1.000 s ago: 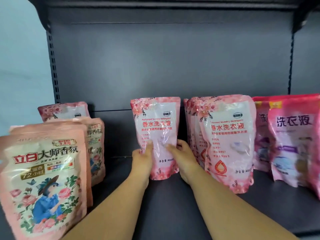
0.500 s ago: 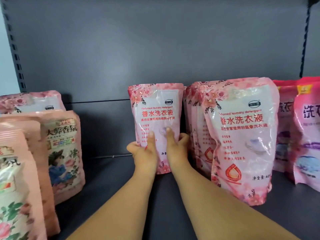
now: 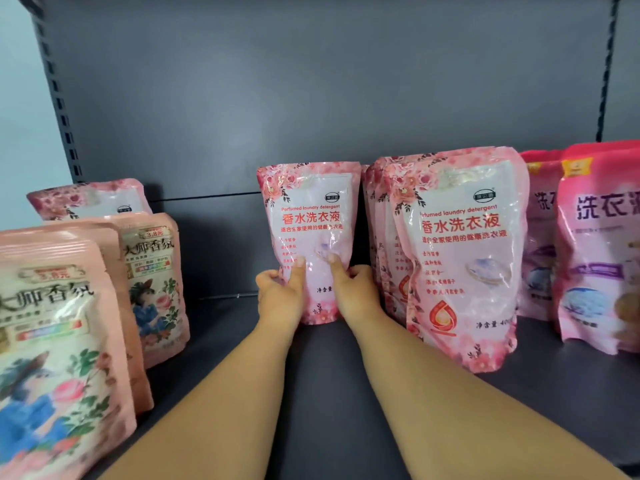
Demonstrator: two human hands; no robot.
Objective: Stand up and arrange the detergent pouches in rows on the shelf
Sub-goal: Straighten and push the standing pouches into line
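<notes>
Both hands are clamped on one pink floral detergent pouch [image 3: 311,237] standing upright near the back of the shelf [image 3: 329,393]. The left hand [image 3: 280,296] grips its lower left edge with the thumb laid up the front face; the right hand [image 3: 356,292] grips the lower right edge the same way, the two thumbs close together on the clear film.

Compared with a second ago, the pouch stands a little straighter and its base looks squarely planted on the shelf floor, and the thumbs have drawn nearer each other. By this reading the pouch is seated, and the person is steadying it before letting go.

Just to the right, near but not clearly touching, stands a row of matching floral pouches [image 3: 460,258], packed front to back, the foremost leaning slightly forward. The held pouch starts a new row beside them, set well behind that front pouch. Further right stand the magenta pouches [image 3: 595,251]. To the left, across a bare gap of shelf, are the peach pouches [image 3: 52,341] printed with a figure in blue, with another floral pouch [image 3: 90,199] behind them.

The soft, liquid-filled pouch may slump when released, so the likely next need is a gentle release, then more pouches in front.
</notes>
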